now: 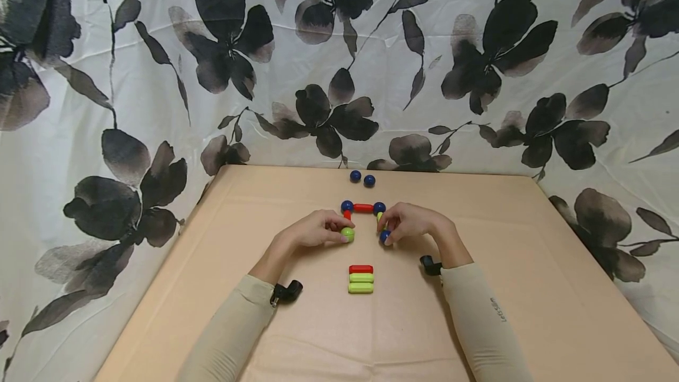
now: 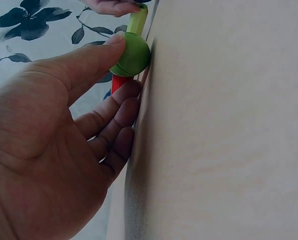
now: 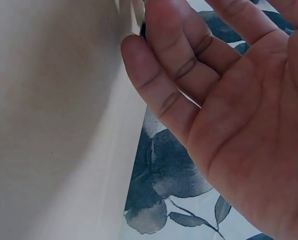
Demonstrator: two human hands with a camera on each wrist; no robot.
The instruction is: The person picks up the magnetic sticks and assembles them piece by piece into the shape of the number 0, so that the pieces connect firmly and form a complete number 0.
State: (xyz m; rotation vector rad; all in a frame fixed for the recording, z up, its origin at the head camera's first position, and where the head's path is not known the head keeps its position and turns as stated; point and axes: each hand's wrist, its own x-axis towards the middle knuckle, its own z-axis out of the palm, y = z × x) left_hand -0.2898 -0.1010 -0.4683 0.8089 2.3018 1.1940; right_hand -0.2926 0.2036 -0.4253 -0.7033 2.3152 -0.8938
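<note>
On the table lies a frame of balls and rods with one side unbridged. A red rod (image 1: 363, 208) joins two blue balls (image 1: 347, 206) at its far side. From the left corner a second red rod (image 2: 121, 84) leads to a green ball (image 2: 134, 55), which my left hand (image 1: 318, 229) pinches between thumb and fingers. A yellow-green rod (image 2: 138, 21) runs down the right side to a blue ball (image 1: 385, 236). My right hand (image 1: 416, 223) grips that ball, its fingers partly covering ball and rod. In the right wrist view, my right hand (image 3: 244, 120) hides its own grasp.
Two loose blue balls (image 1: 362, 178) lie near the table's far edge. Closer to me, a loose red rod (image 1: 361, 269) and two yellow-green rods (image 1: 361, 283) lie in a stack of rows. A floral cloth (image 1: 318, 58) hangs behind the table (image 1: 254, 193).
</note>
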